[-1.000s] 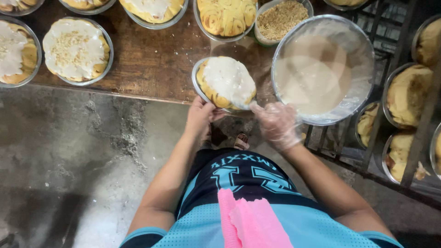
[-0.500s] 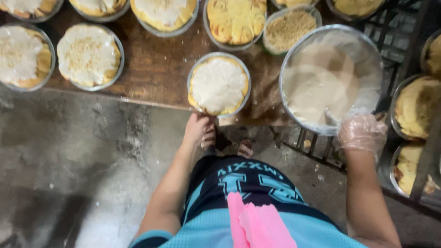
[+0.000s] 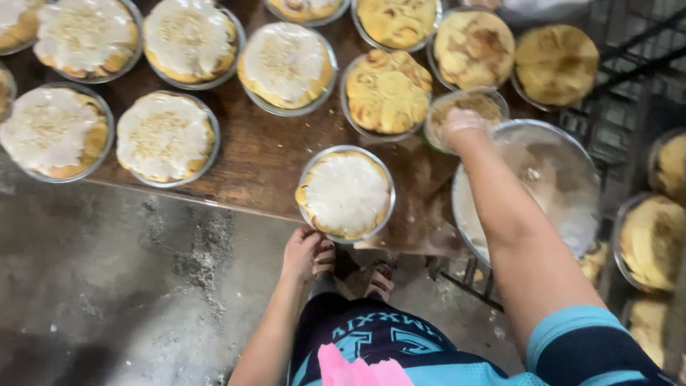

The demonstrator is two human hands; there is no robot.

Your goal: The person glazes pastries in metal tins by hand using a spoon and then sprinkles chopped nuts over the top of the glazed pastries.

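Observation:
A round metal pan of iced rolls (image 3: 346,193) sits at the near edge of the brown wooden table (image 3: 264,157). My bare left hand (image 3: 301,250) touches the pan's near rim from below the table edge. My right hand (image 3: 461,123), in a clear plastic glove, reaches forward over a small bowl of crumb topping (image 3: 466,109), fingers down in it. Whether it holds any crumbs is hidden. Beside my right forearm stands a large metal bowl of white icing (image 3: 543,193).
Several iced, crumb-topped pans (image 3: 166,137) lie left on the table; several plain un-iced roll pans (image 3: 389,93) sit at the back. A dark metal rack (image 3: 643,143) with more pans (image 3: 654,232) stands on the right. Grey concrete floor (image 3: 107,286) lies below, with my sandalled feet (image 3: 379,282).
The iced pan came down from my hands onto the table edge. My right hand left the pan, passed the icing bowl and reached forward to the crumb bowl. The view shifted right and back.

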